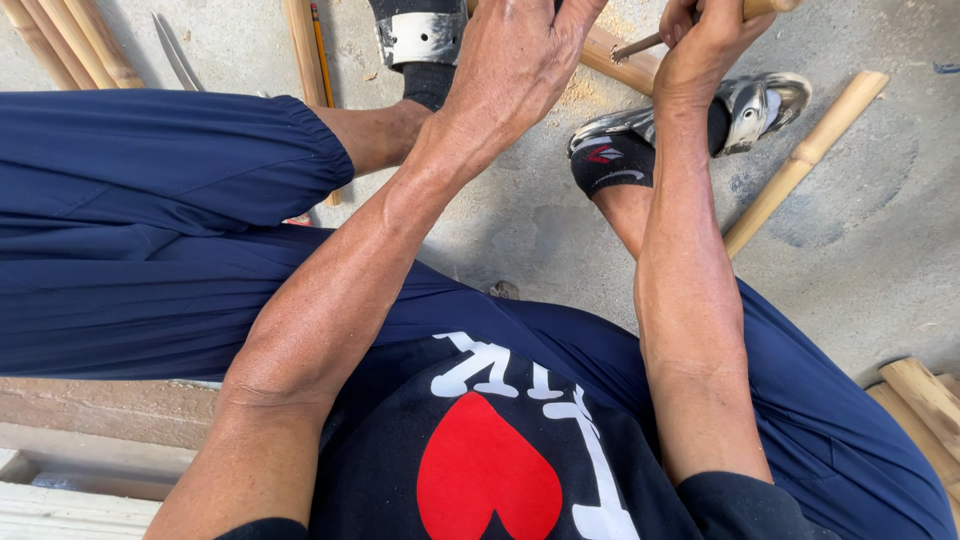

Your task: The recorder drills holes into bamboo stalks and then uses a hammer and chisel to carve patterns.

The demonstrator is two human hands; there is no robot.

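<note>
The person sits low with knees spread, so both arms drop between the legs to the work on the ground ahead. The left hand lies palm down with the fingers curled over something at the top edge; what lies beneath is hidden, so I cannot tell whether it grips or only presses. It looks placed to steady the bamboo piece that runs under it, pale and lying across the concrete just beyond the feet.

The right hand is closed around a wooden handle, a light round grip that leaves the view at the top. From this fist a thin dark metal shaft points down and left toward the bamboo piece, its tip close to the pale surface, at an angle that suits boring or gouging. Pale sawdust lies on the floor just beside that spot.

The right foot, in a black sock and silver sandal, is planted near the piece, probably bracing it. The other sandal sits left of the left hand.

Spare stock lies within reach: a bamboo pole angled on the right, more poles at the upper left, a pencil beside a stick, and a thin metal blade on the concrete.
</note>
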